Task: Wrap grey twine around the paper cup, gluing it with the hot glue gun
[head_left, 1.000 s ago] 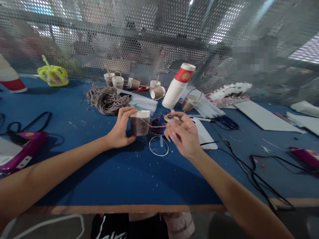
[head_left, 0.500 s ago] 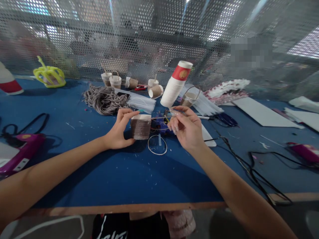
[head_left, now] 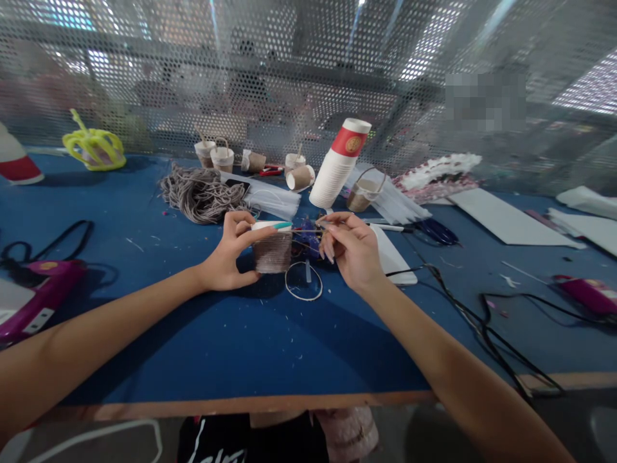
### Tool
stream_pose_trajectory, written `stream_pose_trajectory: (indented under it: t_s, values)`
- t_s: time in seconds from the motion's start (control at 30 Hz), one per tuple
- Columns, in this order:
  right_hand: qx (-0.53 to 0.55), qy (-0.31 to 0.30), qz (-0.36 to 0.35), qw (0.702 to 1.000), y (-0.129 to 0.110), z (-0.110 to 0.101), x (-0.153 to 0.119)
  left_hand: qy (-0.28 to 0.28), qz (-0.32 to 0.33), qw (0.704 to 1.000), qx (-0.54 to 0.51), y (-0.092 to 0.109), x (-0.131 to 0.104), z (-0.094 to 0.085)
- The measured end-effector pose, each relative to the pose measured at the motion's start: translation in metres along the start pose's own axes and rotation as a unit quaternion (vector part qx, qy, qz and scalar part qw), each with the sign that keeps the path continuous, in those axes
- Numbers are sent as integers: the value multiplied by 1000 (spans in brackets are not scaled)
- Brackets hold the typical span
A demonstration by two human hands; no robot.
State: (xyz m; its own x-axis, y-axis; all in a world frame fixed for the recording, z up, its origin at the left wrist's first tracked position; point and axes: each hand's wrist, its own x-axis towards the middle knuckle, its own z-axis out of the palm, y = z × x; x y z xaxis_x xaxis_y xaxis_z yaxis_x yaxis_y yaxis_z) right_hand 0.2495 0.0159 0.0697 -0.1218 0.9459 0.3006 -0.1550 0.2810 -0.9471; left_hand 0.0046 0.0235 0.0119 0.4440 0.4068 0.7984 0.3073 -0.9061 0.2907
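Head view puts the cord-wrapped cup [head_left: 272, 253] directly in the left hand [head_left: 230, 257], its white rim facing up. The fingers bear on the rim and the thumb braces low on the side; whether the base also rests on the blue table [head_left: 260, 360] cannot be told. To the right of that grip, the right hand [head_left: 355, 249] pinches a thin strand [head_left: 306, 231] between thumb and fingertips, the line running nearly straight back to the cup.

The cup looks like paper, so it should feel very light, with a thin wall that may dent if squeezed hard. Rim and base, where the left hand spans it, seem the firmest places to hold; the wound side probably gives some traction, though hard rubbing could shift the coils. The strand looks soft and limp unless pulled, best taken near its fingertip end.

Beyond the left hand lies a loose grey skein [head_left: 200, 193]; just below the gap between the hands is a white ring [head_left: 303, 300].
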Motion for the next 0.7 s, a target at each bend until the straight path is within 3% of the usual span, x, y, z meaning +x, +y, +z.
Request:
stream_pose_trajectory:
  t_s: [0.23, 0.7]
  values:
    - [10, -8, 24, 1000, 6, 1, 0, -37, -15, 999, 5, 6, 0, -4]
    - [-79, -26, 58, 995, 11, 0, 0, -6, -7, 1000, 25, 9, 1, -4]
